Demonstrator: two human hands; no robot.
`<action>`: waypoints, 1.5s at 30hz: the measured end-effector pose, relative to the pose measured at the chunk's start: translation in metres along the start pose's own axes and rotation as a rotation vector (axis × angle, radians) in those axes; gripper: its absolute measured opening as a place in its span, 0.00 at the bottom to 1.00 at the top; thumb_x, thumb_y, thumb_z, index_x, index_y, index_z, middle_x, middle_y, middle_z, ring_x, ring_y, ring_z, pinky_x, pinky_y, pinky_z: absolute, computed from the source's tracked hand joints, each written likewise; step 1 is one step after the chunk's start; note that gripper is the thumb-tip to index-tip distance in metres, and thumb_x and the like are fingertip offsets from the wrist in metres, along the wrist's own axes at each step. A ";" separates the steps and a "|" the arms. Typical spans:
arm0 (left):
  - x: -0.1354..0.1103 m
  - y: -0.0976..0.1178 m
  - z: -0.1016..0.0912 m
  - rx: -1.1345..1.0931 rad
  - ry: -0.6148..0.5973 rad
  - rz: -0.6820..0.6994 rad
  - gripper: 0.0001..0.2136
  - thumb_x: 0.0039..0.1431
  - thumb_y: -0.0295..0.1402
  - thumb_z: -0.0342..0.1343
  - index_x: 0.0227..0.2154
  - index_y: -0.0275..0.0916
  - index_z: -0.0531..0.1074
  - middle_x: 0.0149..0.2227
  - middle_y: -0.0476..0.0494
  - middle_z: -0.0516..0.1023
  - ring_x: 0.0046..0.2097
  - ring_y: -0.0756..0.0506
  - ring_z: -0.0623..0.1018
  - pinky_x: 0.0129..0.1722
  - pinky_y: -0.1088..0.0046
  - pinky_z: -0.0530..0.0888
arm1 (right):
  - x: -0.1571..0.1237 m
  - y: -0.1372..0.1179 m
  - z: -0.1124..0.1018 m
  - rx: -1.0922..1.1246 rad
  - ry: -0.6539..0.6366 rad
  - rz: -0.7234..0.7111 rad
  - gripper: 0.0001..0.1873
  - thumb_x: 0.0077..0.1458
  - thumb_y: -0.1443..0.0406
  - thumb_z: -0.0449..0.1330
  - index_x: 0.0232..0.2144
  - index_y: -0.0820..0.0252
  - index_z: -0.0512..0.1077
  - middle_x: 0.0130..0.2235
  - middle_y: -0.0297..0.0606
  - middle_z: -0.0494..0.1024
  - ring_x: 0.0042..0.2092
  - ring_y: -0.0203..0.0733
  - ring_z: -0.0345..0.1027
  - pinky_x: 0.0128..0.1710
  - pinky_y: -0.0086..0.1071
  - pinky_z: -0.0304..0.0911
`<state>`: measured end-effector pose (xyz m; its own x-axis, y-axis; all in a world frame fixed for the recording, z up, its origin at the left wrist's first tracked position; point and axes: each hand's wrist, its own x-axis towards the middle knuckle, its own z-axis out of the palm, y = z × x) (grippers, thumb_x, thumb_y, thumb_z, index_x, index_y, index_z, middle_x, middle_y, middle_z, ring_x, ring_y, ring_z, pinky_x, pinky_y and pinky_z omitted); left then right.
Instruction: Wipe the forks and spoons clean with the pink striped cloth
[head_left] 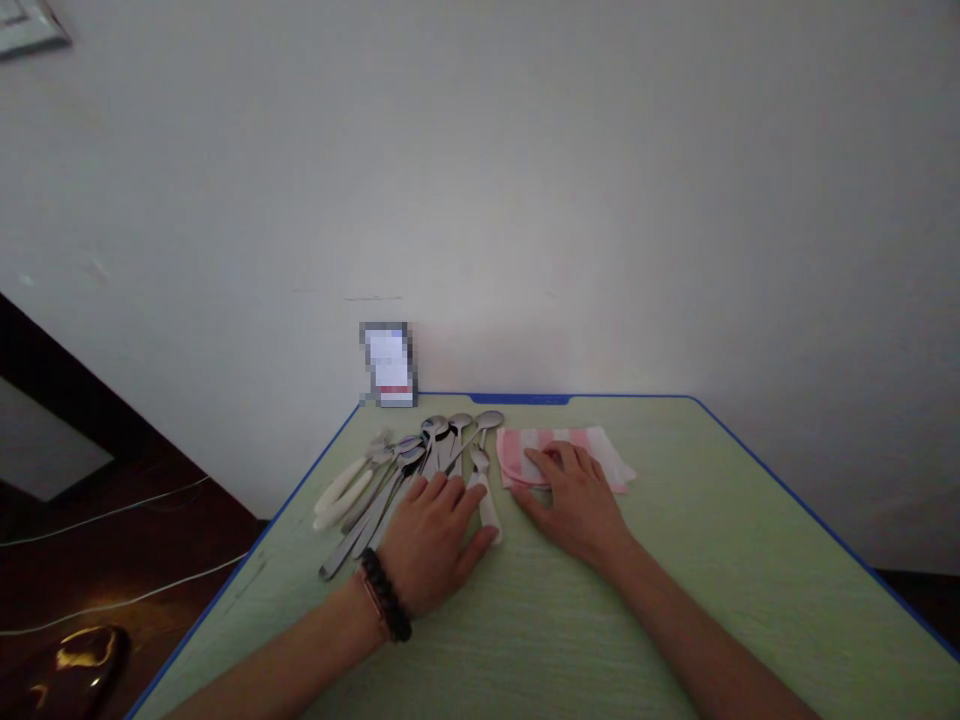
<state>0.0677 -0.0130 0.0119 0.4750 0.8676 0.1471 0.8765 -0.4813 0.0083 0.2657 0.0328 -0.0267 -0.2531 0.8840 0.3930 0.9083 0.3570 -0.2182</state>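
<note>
My left hand (431,540) lies flat on a row of several spoons (420,455) on the green table (600,640), fingers stretched over their handles. Some spoons are all metal, some have white handles (341,492). A beaded bracelet sits on that wrist. My right hand (574,500) rests open, fingers spread, on a folded pink-and-white striped cloth (559,447) just right of the spoons. Neither hand grips anything.
The table has a blue rim (525,399) and stands against a pale wall. A small blurred card (388,364) leans at the wall behind the spoons. To the left, dark floor with white cables (112,515) and a shiny dark object (71,665).
</note>
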 end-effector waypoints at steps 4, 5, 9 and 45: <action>0.004 0.017 0.005 -0.025 -0.014 0.015 0.18 0.61 0.43 0.41 0.47 0.41 0.66 0.41 0.39 0.72 0.43 0.38 0.70 0.43 0.57 0.65 | -0.001 0.000 0.001 -0.004 -0.002 -0.008 0.25 0.53 0.51 0.50 0.49 0.56 0.67 0.48 0.45 0.68 0.50 0.50 0.57 0.50 0.41 0.52; 0.005 0.017 0.005 -0.034 -0.023 0.023 0.17 0.61 0.42 0.41 0.47 0.41 0.67 0.40 0.40 0.72 0.43 0.38 0.70 0.43 0.58 0.65 | -0.001 0.001 0.001 -0.007 0.000 -0.007 0.24 0.54 0.52 0.50 0.49 0.56 0.67 0.48 0.46 0.68 0.50 0.50 0.58 0.50 0.41 0.52; 0.011 0.000 0.005 -0.039 0.033 -0.034 0.21 0.61 0.44 0.39 0.51 0.41 0.64 0.46 0.38 0.70 0.47 0.38 0.69 0.46 0.57 0.64 | 0.000 0.002 0.002 -0.019 0.005 -0.011 0.22 0.55 0.53 0.49 0.48 0.55 0.67 0.48 0.46 0.68 0.49 0.50 0.58 0.48 0.41 0.53; 0.033 0.033 -0.001 -0.253 -0.188 -0.068 0.17 0.55 0.28 0.42 0.48 0.39 0.63 0.35 0.39 0.76 0.34 0.38 0.77 0.33 0.63 0.69 | 0.017 0.041 -0.004 0.983 0.483 0.596 0.21 0.48 0.47 0.53 0.26 0.60 0.66 0.23 0.31 0.67 0.26 0.36 0.58 0.24 0.28 0.54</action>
<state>0.1119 -0.0001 0.0178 0.4425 0.8955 -0.0477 0.8709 -0.4165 0.2609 0.3001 0.0609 -0.0253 0.4492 0.8589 0.2460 0.1529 0.1974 -0.9683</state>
